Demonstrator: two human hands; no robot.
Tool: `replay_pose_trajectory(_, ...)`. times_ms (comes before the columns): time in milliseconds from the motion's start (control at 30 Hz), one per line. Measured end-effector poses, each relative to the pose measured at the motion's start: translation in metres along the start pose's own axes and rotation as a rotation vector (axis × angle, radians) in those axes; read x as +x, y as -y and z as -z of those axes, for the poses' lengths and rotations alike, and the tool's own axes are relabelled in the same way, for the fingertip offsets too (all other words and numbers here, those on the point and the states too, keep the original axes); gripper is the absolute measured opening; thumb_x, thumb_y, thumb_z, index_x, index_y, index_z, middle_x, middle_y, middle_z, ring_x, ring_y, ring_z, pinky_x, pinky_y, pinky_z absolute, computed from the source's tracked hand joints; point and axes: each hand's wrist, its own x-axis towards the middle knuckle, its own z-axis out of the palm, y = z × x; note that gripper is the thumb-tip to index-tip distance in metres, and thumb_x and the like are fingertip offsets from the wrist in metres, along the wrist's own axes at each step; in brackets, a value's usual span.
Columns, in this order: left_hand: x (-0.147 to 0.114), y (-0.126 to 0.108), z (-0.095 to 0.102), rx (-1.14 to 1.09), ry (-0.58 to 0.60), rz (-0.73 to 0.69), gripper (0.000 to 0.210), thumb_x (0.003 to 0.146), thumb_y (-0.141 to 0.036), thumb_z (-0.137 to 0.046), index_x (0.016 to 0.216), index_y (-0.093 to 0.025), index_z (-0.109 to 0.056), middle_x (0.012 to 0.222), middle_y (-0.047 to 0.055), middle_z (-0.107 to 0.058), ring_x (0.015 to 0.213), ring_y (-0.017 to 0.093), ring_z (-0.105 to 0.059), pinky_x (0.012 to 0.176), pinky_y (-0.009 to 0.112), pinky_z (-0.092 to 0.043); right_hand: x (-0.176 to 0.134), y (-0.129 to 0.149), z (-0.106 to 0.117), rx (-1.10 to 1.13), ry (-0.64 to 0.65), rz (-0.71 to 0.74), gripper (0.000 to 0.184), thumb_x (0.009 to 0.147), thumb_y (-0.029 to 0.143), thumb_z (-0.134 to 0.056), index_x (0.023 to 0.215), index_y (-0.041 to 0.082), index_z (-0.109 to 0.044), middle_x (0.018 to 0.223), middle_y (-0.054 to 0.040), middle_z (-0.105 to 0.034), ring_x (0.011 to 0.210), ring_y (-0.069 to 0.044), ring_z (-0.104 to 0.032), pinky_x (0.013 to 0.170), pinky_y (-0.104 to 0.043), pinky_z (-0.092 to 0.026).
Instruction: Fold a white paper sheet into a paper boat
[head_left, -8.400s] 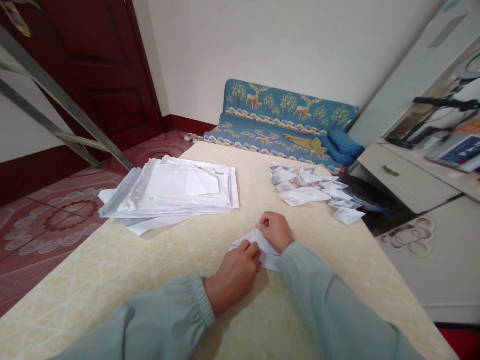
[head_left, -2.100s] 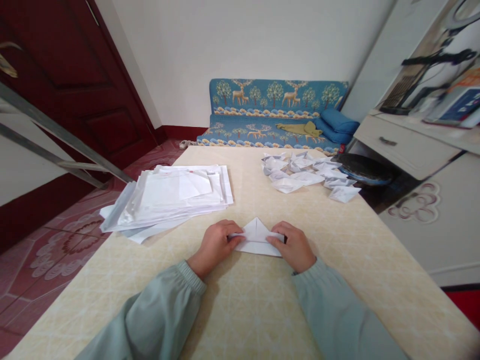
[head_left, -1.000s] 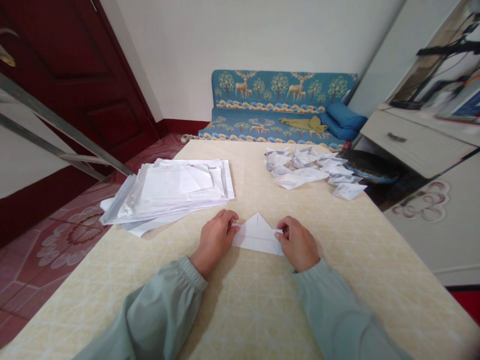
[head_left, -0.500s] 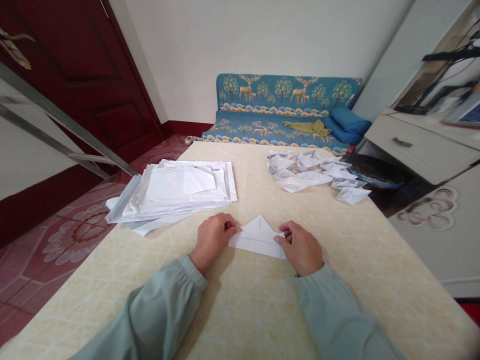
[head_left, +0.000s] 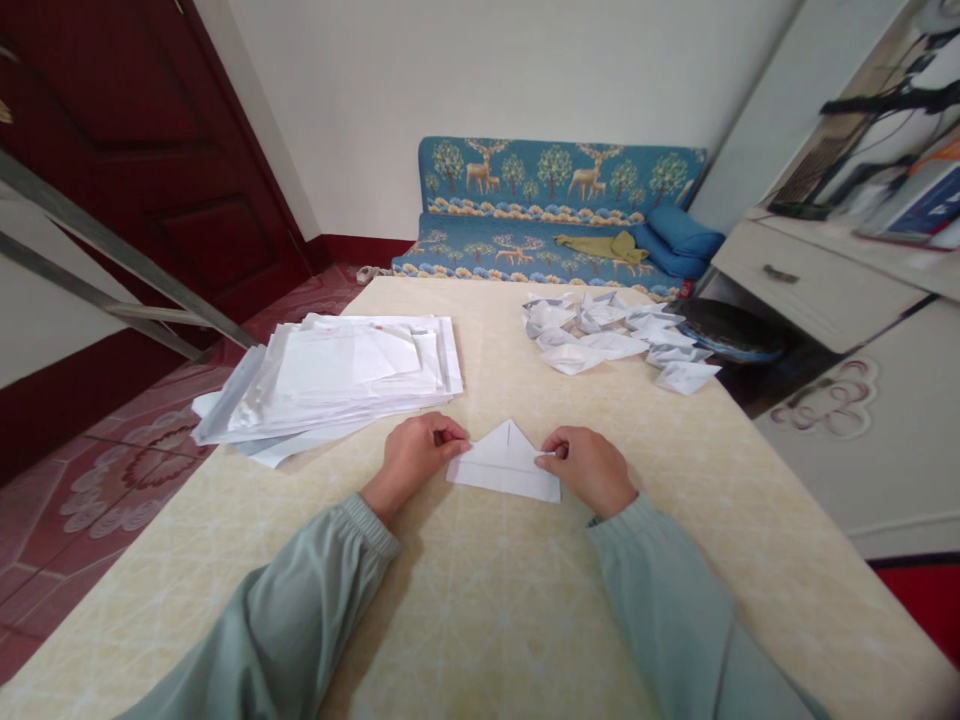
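Note:
A folded sheet of white paper (head_left: 504, 466) lies between my hands on the cream patterned table (head_left: 495, 600). Its upper part comes to a point with a short line down the middle, and a straight band runs along the bottom. My left hand (head_left: 422, 453) pinches the paper's left corner between thumb and fingers. On the opposite side, my right hand (head_left: 591, 464) pinches the right slanted edge. Both hands rest low, close to the tabletop.
At the left of the table is a thick stack of white paper (head_left: 337, 370). Several folded paper pieces (head_left: 600, 335) lie at the far right. Beyond are a blue deer-patterned sofa (head_left: 517, 230), a white cabinet (head_left: 817, 290) and a metal ladder-like frame (head_left: 127, 250).
My right hand's grip has shifted slightly up along the paper's right edge, uncovering the lower right corner. The left hand keeps its pinch. The whole view has moved a little.

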Motion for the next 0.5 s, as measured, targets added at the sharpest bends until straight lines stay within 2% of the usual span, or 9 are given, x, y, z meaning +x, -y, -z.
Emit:
replay_pose_trajectory(100,0.001,-0.001,0.0,0.0,0.017,-0.001,0.017,0.071,-0.042,-0.065,0.079,-0.027,-0.07,0.076,-0.003,-0.069,0.068,0.014,-0.06,0.057,0.023,-0.037,0.002,0.0,0.002,0.02,0.055,0.006,0.006,0.064,0.028,-0.072,0.063,0.024,-0.067,0.063,0.0022,-0.065,0.057,-0.012,-0.055,0.048,-0.023,-0.03)
replay_pose_trajectory(233,0.0,-0.002,0.0,-0.019,0.016,-0.039,0.017,0.072,-0.04,-0.064,0.081,-0.027,-0.069,0.078,-0.003,-0.069,0.066,0.014,-0.058,0.058,0.023,-0.038,0.004,-0.006,-0.001,0.114,0.027,0.014,0.007,0.064,0.025,-0.071,0.069,0.023,-0.066,0.065,0.0032,-0.065,0.06,-0.011,-0.057,0.05,-0.022,-0.033)
replay_pose_trajectory(367,-0.002,-0.002,-0.003,-0.067,0.024,-0.152,0.013,0.076,-0.027,-0.059,0.084,-0.024,-0.069,0.084,-0.002,-0.067,0.065,0.012,-0.056,0.061,0.023,-0.039,0.008,-0.015,-0.005,0.223,0.009,0.05,0.009,0.065,0.02,-0.067,0.074,0.021,-0.064,0.068,0.0027,-0.065,0.061,-0.011,-0.057,0.053,-0.021,-0.036)
replay_pose_trajectory(500,-0.001,0.002,-0.004,-0.109,0.068,-0.264,0.023,0.078,-0.015,-0.051,0.081,-0.025,-0.071,0.092,-0.002,-0.065,0.079,0.012,-0.058,0.071,0.022,-0.042,0.008,-0.019,-0.005,0.227,0.03,0.123,0.008,0.068,0.017,-0.061,0.071,0.021,-0.066,0.069,0.0026,-0.064,0.061,-0.011,-0.055,0.054,-0.022,-0.036)
